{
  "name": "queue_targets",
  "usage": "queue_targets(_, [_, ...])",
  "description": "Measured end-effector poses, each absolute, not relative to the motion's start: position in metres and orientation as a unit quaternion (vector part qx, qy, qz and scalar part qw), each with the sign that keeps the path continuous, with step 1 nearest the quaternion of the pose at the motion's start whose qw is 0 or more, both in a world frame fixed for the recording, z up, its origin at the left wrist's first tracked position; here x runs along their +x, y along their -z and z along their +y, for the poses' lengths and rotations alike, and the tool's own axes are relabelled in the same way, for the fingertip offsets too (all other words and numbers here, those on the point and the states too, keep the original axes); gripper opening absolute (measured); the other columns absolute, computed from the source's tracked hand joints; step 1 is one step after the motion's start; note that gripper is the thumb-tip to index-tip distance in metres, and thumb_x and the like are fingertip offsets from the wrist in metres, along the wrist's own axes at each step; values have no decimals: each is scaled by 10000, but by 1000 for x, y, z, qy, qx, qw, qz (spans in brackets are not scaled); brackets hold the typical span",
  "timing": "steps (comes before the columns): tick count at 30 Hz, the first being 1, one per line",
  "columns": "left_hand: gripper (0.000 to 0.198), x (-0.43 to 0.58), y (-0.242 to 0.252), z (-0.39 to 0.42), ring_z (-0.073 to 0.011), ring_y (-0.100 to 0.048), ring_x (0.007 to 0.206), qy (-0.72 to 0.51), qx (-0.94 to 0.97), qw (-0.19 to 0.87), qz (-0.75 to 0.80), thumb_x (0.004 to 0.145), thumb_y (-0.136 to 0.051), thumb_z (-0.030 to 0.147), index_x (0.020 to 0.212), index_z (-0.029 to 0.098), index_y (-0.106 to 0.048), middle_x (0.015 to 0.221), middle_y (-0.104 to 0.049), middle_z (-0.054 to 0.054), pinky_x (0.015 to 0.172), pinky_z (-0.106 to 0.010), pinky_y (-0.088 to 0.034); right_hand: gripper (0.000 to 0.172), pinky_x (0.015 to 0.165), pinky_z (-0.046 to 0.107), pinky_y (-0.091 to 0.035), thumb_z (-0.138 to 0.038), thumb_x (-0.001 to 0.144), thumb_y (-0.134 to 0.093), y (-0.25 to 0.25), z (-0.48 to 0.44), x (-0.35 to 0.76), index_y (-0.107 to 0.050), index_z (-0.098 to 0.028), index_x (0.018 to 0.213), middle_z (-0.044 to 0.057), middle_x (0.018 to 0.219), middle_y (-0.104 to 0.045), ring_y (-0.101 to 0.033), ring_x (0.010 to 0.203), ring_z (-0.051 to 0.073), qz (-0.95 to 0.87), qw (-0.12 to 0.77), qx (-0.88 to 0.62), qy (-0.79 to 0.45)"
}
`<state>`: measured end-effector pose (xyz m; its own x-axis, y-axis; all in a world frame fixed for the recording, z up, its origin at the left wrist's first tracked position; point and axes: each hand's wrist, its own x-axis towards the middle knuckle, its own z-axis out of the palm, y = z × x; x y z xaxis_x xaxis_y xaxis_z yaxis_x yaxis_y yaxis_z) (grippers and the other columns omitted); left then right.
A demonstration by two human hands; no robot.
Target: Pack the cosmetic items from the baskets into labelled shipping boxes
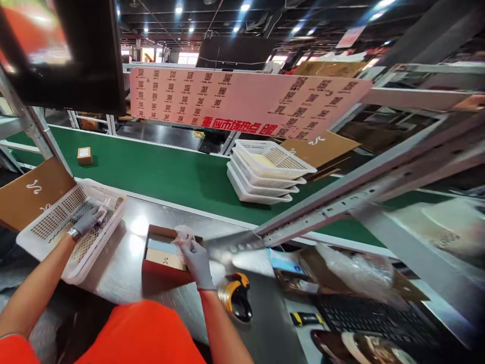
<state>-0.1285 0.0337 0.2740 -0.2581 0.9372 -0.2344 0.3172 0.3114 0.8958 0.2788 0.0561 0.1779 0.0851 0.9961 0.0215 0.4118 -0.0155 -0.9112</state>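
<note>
My left hand [88,221], in a grey glove, reaches into a white perforated plastic basket [32,240] at the left. Its fingers close around a small clear-wrapped item [101,211] whose kind I cannot make out. Just beyond it, a small brown roll-like piece [119,202] sits by the basket's right rim. My right hand [196,260], gloved too, pinches crumpled bubble wrap [185,235] at the right side of an open cardboard box [162,277]. Inside that box lie a cream-coloured box [164,259] and a pale grey flat piece [161,243].
A yellow-and-black tape dispenser [239,296] stands right of the box. Behind the steel table runs a green conveyor belt [170,174] with a small carton [85,156] and stacked white baskets [265,177]. A keyboard [375,318] and slanted metal post [322,202] are at the right.
</note>
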Motion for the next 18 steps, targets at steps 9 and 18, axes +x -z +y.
queue_targets(9, [1282,5,-241,-27,-145,-624,572,-317,456,694,459,942,-755,589,1769,115,104,739,-646,62,499,-214,-363,315,577,287,-357,-538,798,-646,-186,51,229,-539,-264,685,-31,651,-525,-467,634,166,-630,356,-494,-483])
queue_targets(18, [875,3,-229,-12,-114,-598,502,-245,478,717,444,893,-773,631,1518,163,-377,723,-675,46,436,-180,-306,386,635,289,-406,-533,984,-610,-189,20,252,-711,-213,795,-10,698,-600,-530,690,175,-609,439,-507,-424])
